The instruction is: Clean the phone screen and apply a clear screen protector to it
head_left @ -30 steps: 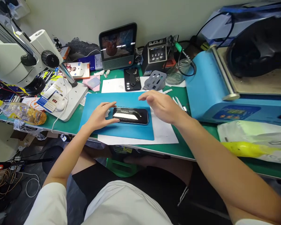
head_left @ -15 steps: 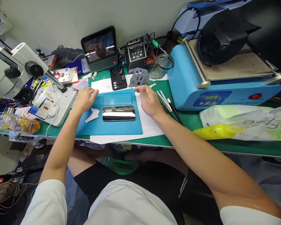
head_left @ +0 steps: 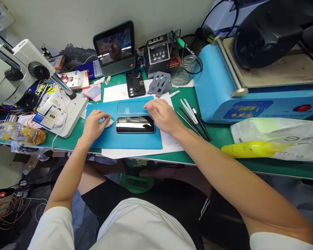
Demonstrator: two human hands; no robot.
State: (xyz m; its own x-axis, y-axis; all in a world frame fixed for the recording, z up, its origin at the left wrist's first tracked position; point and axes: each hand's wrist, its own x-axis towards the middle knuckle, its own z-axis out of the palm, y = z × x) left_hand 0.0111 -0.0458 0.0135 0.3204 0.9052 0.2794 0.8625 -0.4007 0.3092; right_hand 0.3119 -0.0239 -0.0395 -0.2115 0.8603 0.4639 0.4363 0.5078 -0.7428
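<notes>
My left hand point(head_left: 95, 125) is closed at the left of the blue mat point(head_left: 135, 141), thumb and fingertips pinching a crumpled white wipe point(head_left: 110, 122). In the middle of the mat lies a phone point(head_left: 135, 125), its dark, glossy screen facing up. Just behind the phone is a clear glass panel point(head_left: 129, 108) with a thin black outline. My right hand point(head_left: 161, 114) covers this panel's right end with curled fingers drawn together. Whether they grip its edge is hidden.
Tweezers and pen-like tools point(head_left: 194, 119) lie to the right, before a blue heated machine point(head_left: 216, 86). A yellow bottle point(head_left: 250, 149) rests near the front edge. Behind the mat are a black phone case point(head_left: 135, 84), grey stand point(head_left: 159, 83) and display point(head_left: 114, 48); a microscope point(head_left: 28, 73) stands left.
My left hand has left the phone's end and come down on the wipe. The right hand has moved inward over the glass panel's right end. The camera view has shifted.
</notes>
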